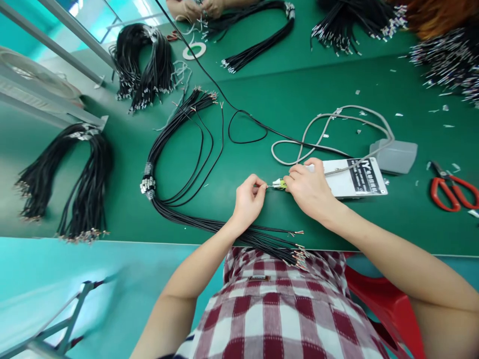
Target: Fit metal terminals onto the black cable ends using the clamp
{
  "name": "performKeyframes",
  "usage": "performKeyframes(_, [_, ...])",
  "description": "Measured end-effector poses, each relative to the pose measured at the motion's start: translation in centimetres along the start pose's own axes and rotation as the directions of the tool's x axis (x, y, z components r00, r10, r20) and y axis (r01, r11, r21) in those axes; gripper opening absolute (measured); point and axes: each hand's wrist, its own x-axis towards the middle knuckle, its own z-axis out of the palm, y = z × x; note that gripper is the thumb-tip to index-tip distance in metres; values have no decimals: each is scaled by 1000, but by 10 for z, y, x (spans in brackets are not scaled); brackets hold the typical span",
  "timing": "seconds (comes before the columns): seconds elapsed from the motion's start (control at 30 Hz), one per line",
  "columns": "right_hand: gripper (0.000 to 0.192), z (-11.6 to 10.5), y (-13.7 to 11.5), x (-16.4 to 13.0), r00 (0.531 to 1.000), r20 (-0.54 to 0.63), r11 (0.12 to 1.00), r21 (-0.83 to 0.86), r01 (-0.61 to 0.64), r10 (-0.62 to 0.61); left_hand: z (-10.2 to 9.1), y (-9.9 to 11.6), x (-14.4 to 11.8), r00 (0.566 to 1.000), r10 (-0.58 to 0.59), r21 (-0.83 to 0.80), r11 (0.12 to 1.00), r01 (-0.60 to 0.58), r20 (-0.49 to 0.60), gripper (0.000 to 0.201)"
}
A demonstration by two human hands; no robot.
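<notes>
My left hand point(250, 199) is pinched closed on a thin pale wire point(270, 186) that reaches a white tip. The tip belongs to a small yellow-green piece point(280, 184), and my right hand point(309, 189) has its fingers closed around this piece. Directly behind the right hand lies a white box point(339, 180) with a black printed label. Whether the yellow-green piece joins the box is hidden by my hand. A tied bundle of black cables point(187, 217) curves under my left forearm, its bare copper ends by the table's front edge.
Tied black cable bundles point(88, 174) lie left, with another bundle point(145, 65) behind. A grey cord point(318, 119) loops near a translucent box point(396, 155). Red-handled cutters point(452, 192) lie right. Another person's hands point(204, 9) work at the far side near a white ring point(194, 51).
</notes>
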Motion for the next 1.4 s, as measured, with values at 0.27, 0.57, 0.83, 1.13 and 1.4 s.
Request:
performKeyframes(0.27, [34,1,6,3,998,-42,994,99,54,-50,7,3,10,997,76,195,978,-74,0,15])
performKeyframes(0.57, [30,4,5,7,994,-37,994,-36,101,-103,11,-1,14,997,73,213,974,-76,24,15])
performKeyframes(0.83, [22,-39,0,-35,996,-86,996,-93,-17,9,10,-6,16,999,18,112,993,-21,34,14])
performKeyframes(1.13, [13,-15,4,-114,908,-394,971,-121,-204,142,10,-9,15,999,-26,55,998,24,39,14])
performKeyframes(1.4, [17,5,16,-116,885,-459,955,-220,-198,77,-7,-13,14,998,-58,59,997,58,-2,16])
